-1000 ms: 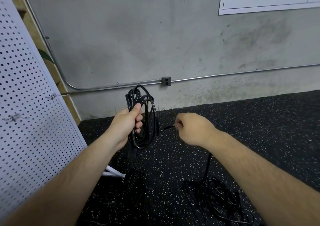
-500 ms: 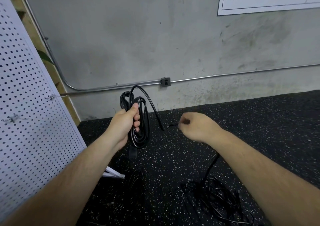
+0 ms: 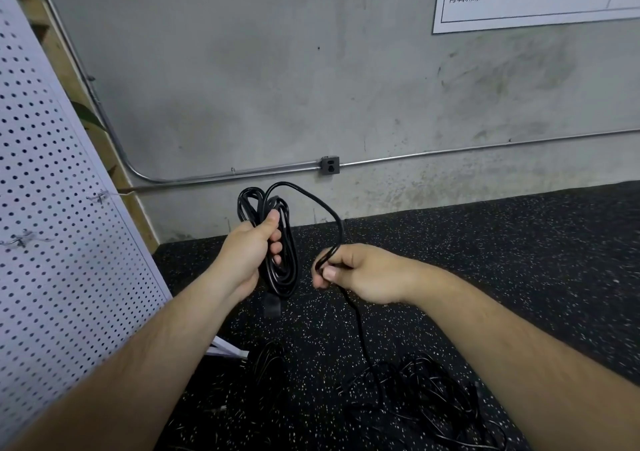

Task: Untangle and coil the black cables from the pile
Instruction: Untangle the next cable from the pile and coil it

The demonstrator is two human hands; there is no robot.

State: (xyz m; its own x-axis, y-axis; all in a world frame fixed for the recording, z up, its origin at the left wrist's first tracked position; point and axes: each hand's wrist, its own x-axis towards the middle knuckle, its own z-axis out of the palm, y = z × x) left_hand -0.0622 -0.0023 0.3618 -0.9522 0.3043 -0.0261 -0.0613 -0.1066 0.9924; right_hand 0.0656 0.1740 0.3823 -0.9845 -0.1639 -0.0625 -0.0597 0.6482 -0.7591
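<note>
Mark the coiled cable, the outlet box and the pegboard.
coiled cable (image 3: pixel 281 286), head view, bottom of the hanging loops.
outlet box (image 3: pixel 330 165), head view, middle of its face.
pegboard (image 3: pixel 52 242), head view, perforated face.

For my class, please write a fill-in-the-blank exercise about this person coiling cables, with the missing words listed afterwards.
1. The left hand grips a coil of ____ cable.
2. The right hand pinches a strand that leads down to the tangled pile on the ____.
3. The perforated white board stands on the person's ____ side.
Missing words: black; floor; left.
</note>
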